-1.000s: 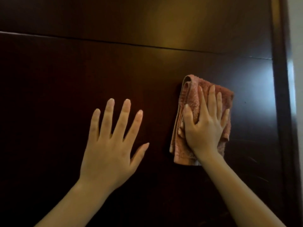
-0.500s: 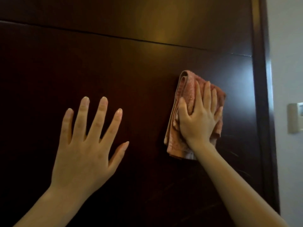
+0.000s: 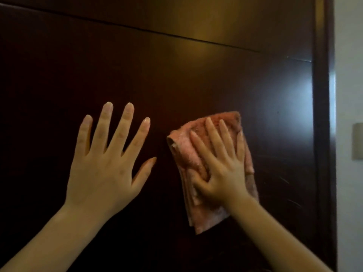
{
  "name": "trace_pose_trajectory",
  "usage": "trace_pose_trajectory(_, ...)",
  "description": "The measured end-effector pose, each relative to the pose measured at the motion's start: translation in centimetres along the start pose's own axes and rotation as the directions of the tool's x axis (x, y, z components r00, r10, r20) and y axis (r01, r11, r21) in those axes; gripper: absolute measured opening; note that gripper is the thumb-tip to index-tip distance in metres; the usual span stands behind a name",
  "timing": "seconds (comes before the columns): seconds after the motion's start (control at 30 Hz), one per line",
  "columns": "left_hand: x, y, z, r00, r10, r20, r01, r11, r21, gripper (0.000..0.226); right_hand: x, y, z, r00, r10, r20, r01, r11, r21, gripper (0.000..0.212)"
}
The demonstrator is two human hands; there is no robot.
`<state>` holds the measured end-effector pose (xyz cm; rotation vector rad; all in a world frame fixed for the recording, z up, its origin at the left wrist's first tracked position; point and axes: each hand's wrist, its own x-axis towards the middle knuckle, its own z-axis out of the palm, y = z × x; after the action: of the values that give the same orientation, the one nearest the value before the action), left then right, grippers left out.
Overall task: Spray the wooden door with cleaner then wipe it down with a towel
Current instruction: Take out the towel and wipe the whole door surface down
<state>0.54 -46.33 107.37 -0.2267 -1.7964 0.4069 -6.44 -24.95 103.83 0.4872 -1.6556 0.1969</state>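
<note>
The dark, glossy wooden door [image 3: 196, 85] fills most of the head view. A folded pink towel [image 3: 204, 213] lies flat against it, right of centre. My right hand [image 3: 222, 173] presses the towel to the door with straight, spread fingers, the thumb lying across a bunched fold. My left hand [image 3: 106, 169] is flat on the bare wood to the left of the towel, fingers spread, holding nothing. Faint streaks show on the wood right of the towel. No spray bottle is in view.
A horizontal groove [image 3: 137, 29] crosses the door above both hands. The door's dark right frame [image 3: 322, 134] runs top to bottom. Beyond it is a white wall [image 3: 349, 75] with a pale switch plate [image 3: 357, 141].
My right hand has slid the towel down and leftward, away from the door's right edge, and the towel now tilts. My left hand stays flat on the wood.
</note>
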Motion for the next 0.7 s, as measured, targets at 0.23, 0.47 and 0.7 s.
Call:
trace_pose_trajectory(0.23,0.0,0.1,0.1,1.000,0.006,-0.010,-0.006,1.000,0.000,0.069,2.8,2.2,-0.3,0.885,0.454,-0.105,-0.444,0.890,0.100,0.064)
trace_pose_trajectory(0.47,0.0,0.1,0.3,1.000,-0.006,-0.005,0.006,1.000,0.001,0.069,0.8,-1.1,0.8,0.899,0.421,-0.125,-0.408,0.906,0.115,0.064)
trace_pose_trajectory(0.7,-0.3,0.2,0.5,0.999,-0.007,-0.036,0.006,1.000,-0.030,0.069,0.4,4.4,-0.5,0.841,0.532,-0.097,-0.519,0.844,0.132,0.060)
